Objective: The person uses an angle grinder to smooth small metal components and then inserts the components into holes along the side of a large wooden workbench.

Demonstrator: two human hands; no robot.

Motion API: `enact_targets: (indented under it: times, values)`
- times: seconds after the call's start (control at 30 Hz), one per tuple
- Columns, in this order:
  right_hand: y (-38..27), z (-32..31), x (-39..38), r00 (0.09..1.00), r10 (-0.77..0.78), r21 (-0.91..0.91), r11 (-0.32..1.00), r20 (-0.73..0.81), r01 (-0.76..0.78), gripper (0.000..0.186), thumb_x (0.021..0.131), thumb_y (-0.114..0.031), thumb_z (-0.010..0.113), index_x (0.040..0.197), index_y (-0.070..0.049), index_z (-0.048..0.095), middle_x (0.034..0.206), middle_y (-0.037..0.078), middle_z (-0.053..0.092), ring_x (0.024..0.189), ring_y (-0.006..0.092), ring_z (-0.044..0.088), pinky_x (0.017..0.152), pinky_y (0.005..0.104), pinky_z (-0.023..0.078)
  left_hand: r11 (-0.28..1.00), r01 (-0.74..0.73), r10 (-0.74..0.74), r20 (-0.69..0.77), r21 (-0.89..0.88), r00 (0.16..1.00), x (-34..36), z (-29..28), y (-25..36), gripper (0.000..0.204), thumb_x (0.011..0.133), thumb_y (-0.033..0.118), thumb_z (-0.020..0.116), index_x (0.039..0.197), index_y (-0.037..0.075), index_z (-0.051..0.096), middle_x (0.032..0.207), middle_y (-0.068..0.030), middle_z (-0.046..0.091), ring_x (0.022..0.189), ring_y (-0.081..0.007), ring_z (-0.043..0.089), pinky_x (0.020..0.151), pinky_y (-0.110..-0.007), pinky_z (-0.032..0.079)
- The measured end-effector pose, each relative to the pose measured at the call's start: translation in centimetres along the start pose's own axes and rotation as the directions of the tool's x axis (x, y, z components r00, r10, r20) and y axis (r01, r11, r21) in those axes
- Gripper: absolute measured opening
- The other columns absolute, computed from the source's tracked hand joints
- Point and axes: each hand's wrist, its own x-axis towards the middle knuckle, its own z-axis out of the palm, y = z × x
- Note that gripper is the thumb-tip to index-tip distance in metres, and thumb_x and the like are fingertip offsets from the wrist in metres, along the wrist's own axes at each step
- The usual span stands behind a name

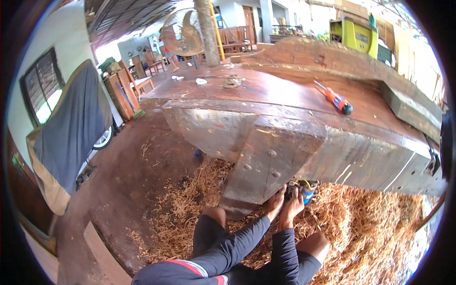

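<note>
Below the bench edge, a small device with a blue round body (308, 194), dark parts and a thin yellow wire sits between my hands. My left hand (276, 201) is closed at its left side, beside the bench leg, with the fingertips on a dark part. My right hand (292, 208) closes around the near side of it, next to the blue body. Both hands hide much of the device, and its exact kind cannot be made out. Up on the bench lies a screwdriver (336, 100) with an orange and black handle, out of both hands.
A heavy wooden workbench (213, 129) with a thick leg (266, 159) stands right over my hands. Wood shavings (370, 223) cover the floor. A fan (182, 35) stands beyond the bench, and a covered vehicle (78, 128) is at left. Farther back is a person (170, 53).
</note>
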Motion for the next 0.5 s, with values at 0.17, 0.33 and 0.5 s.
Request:
enact_targets:
  times: [0.17, 0.33, 0.5]
  values:
    - [3.0, -1.7, 0.0, 0.995, 0.029, 0.011, 0.999, 0.090, -0.031, 0.026, 0.100, -0.012, 0.060, 0.116, 0.008, 0.066, 0.099, 0.008, 0.070, 0.088, 0.0146, 0.063, 0.080, 0.0286, 0.050, 0.968, 0.164, -0.134, 0.162, -0.188, 0.978, 0.4, -1.3, -0.4, 0.055, 0.100, 0.043, 0.062, 0.137, 0.002, 0.060, 0.140, -0.0124, 0.059, 0.129, -0.0214, 0.051, 0.113, -0.035, 0.035]
    - [5.0, -3.9, 3.7, 0.985, 0.033, -0.048, 0.999, 0.166, -0.026, 0.020, 0.101, -0.014, 0.060, 0.109, 0.003, 0.068, 0.098, 0.006, 0.070, 0.083, 0.0138, 0.062, 0.075, 0.0284, 0.050, 0.966, 0.240, -0.218, 0.205, -0.090, 0.954, -0.4, -0.9, -0.1, 0.059, 0.100, 0.045, 0.060, 0.138, 0.001, 0.058, 0.143, -0.0135, 0.057, 0.132, -0.0242, 0.049, 0.115, -0.036, 0.033]
    - [3.9, -2.5, 2.6, 0.979, 0.147, -0.021, 0.989, 0.144, -0.145, 0.019, 0.102, -0.015, 0.060, 0.105, 0.001, 0.070, 0.090, 0.002, 0.069, 0.078, 0.0132, 0.062, 0.070, 0.0286, 0.050, 0.990, 0.129, -0.133, 0.090, 0.051, 0.987, 1.7, -1.5, -3.7, 0.054, 0.101, 0.042, 0.058, 0.136, 0.000, 0.060, 0.142, -0.0137, 0.059, 0.131, -0.0259, 0.051, 0.113, -0.036, 0.036]
